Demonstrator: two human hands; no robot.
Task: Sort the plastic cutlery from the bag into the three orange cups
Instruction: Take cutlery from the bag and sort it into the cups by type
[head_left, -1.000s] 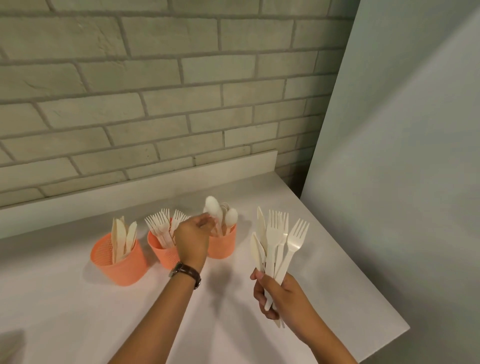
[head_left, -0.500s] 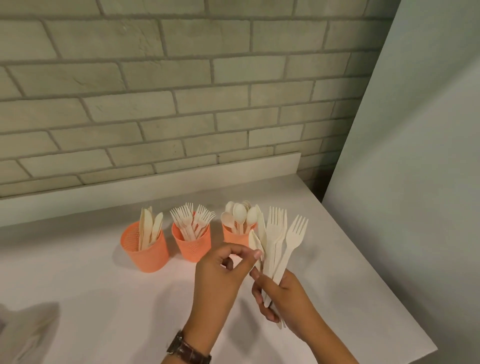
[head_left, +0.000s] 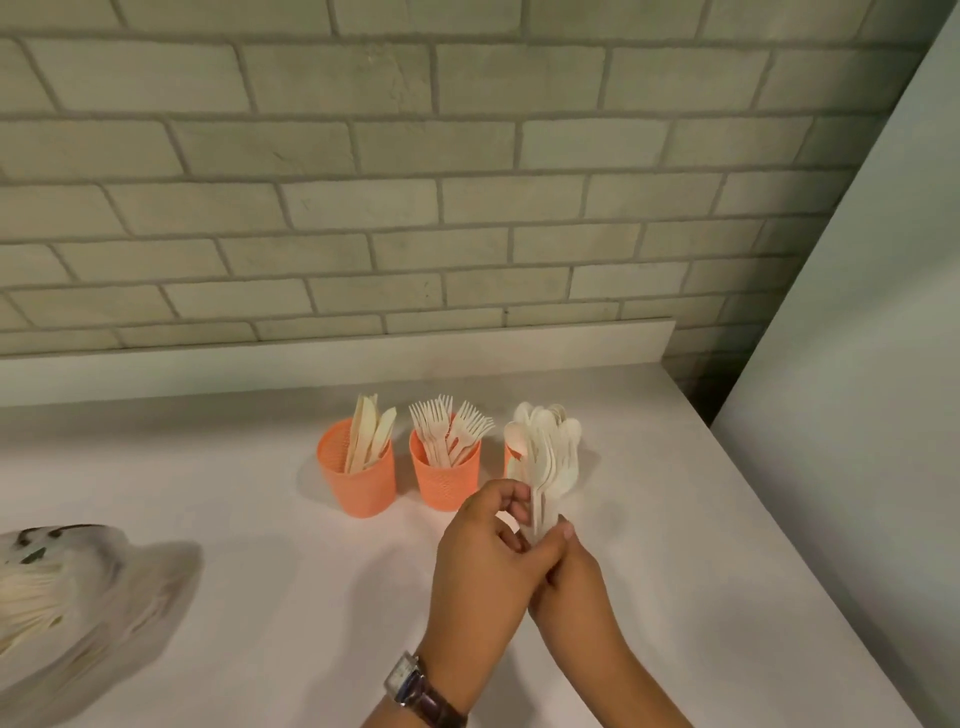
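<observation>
One more pick begins. My left hand (head_left: 483, 561), back from the cups (head_left: 358, 488) ahead, pinches the bundle (head_left: 545, 483) my right hand (head_left: 571, 577) grips.

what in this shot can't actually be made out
Head view only.
Orange plastic cup on the right: mostly hidden behind the white plastic cutlery bundle.
That bundle: motion-blurred, so its pieces cannot be told apart.
Translucent plastic bag: blurred, cut off by the left edge.
Left hand: overlaps the right hand gripping the bundle; whether it pinches a piece is unclear.
</observation>
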